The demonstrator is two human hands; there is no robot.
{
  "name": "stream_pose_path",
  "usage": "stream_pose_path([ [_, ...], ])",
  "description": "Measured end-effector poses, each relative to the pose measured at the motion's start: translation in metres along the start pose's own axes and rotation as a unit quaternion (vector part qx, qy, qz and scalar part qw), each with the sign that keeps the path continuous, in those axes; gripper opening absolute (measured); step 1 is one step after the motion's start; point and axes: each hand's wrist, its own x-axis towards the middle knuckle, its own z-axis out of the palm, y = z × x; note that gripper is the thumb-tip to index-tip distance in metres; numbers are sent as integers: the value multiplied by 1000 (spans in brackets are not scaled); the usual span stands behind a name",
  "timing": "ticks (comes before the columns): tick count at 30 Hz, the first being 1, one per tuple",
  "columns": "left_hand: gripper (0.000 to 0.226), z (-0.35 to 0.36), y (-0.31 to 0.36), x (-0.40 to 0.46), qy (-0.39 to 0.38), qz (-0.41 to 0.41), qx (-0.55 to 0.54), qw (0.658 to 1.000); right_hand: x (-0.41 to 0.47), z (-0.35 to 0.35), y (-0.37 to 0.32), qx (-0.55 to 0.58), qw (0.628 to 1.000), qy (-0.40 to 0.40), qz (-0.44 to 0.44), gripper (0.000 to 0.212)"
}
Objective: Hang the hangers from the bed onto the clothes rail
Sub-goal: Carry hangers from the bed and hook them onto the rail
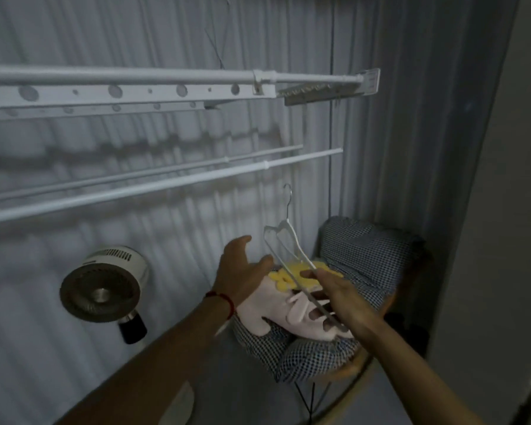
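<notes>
Head view, contents by size. Curtain (172,32): pale, pleated, filling the background. Rack (120,92): white, with round holes along its bar, mounted high and running left to right. Rails (154,187): two thin white rods below the rack, slanting up toward the right. Chair (368,360): lower right, piled with checked cloth (365,250), a pink garment (276,311) and a yellow item (301,276). Fan (100,286): round, white housing, lower left. Left hand (242,271): fingers spread and straight, holding nothing, just left of the hanger. Right hand (337,297): fingers pinch the hanger's lower end. Hanger (284,250): white, with a metal hook; seen nearly edge-on, long axis running from the right hand up and to the left, hook uppermost, pointing at the rails, below and apart from them, above the chair.
</notes>
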Motion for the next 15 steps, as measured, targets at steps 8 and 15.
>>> stream_pose_path([
  [8,81,-45,23,134,91,90,338,932,124,-22,-63,11,998,-58,24,46],
  [15,80,-66,13,207,73,82,445,889,196,1,-77,-26,998,-55,21,45],
])
